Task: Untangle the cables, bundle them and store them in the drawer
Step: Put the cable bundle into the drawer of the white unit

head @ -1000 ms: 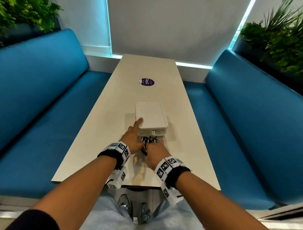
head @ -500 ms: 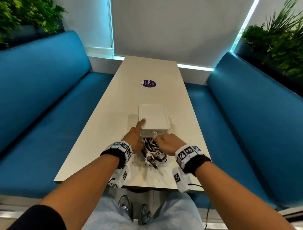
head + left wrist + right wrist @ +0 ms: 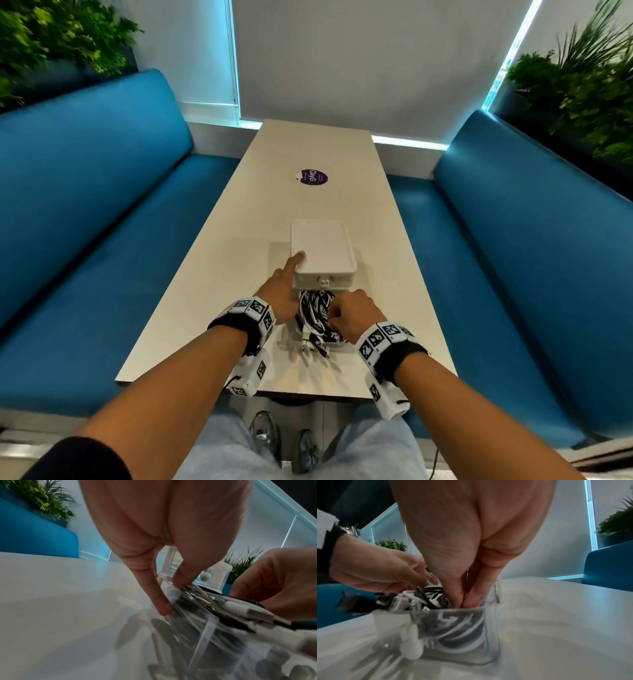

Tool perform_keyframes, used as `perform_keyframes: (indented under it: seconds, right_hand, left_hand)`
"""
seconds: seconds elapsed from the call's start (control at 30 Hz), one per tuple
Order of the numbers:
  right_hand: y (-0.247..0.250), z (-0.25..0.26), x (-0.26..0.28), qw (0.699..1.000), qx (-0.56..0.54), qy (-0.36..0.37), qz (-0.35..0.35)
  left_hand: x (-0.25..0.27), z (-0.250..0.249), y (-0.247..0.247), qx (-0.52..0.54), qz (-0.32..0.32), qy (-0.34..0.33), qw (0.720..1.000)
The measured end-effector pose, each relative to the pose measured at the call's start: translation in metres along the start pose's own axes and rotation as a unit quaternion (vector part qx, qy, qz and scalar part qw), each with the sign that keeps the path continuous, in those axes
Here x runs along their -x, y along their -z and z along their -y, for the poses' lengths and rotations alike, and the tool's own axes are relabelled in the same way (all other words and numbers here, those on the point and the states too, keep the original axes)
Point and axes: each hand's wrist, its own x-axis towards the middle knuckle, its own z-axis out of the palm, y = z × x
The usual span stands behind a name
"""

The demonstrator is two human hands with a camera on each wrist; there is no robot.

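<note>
A white drawer box [image 3: 322, 243] stands on the table. Its clear drawer [image 3: 462, 622] is pulled out toward me and holds a heap of black and white cables [image 3: 313, 311]. My left hand [image 3: 281, 291] lies at the box's left side, index finger straight on the lid. Its thumb and another finger touch the drawer's left wall [image 3: 202, 635]. My right hand [image 3: 352, 315] reaches down into the drawer's right side. Its thumb and fingertips [image 3: 464, 601] are pressed together among the cables [image 3: 426, 597], the tips hidden behind the drawer's front wall.
The long beige table [image 3: 239, 240] carries a purple sticker [image 3: 314, 177] beyond the box. Blue benches [image 3: 102, 222] run along both sides, with plants [image 3: 582, 85] behind them. The table's near edge is just under my wrists.
The drawer has come out from nearly closed to well pulled out. My right hand moved from the drawer's knob back and right, down into the cables. The left hand stayed on the box.
</note>
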Motion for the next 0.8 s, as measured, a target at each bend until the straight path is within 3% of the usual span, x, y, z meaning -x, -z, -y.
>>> perform_keyframes:
  seconds: [0.1,0.17,0.23,0.3,0.4,0.63,0.8]
  right_hand:
    - [0.002,-0.007,0.006,0.998,-0.024,0.002,-0.063]
    - [-0.003,-0.016,0.012,0.993,-0.013,-0.050,-0.110]
    - [-0.009,-0.022,0.016,0.989,-0.015,-0.142,-0.027]
    - [-0.017,-0.021,0.019,0.975,-0.092,-0.188,0.079]
    - [-0.022,-0.021,0.016,0.958,-0.194,-0.202,0.065]
    - [-0.006,-0.029,0.005,0.945,-0.226,-0.237,0.022]
    - [-0.003,-0.028,0.004,0.945,-0.215,-0.215,0.121]
  left_hand:
    - [-0.001,0.000,0.002,-0.008,0.004,0.001,1.000]
    - [0.001,0.000,0.001,-0.016,-0.003,0.006,1.000]
    - [0.001,-0.001,0.000,-0.043,-0.016,0.006,0.999]
    - [0.002,-0.002,-0.002,-0.083,-0.019,-0.006,0.996]
    - [0.000,0.000,0.001,-0.106,-0.016,-0.037,0.994]
    - [-0.002,0.006,0.013,-0.080,0.035,-0.038,0.995]
    - [-0.005,0.002,0.001,-0.183,-0.002,-0.019,0.983]
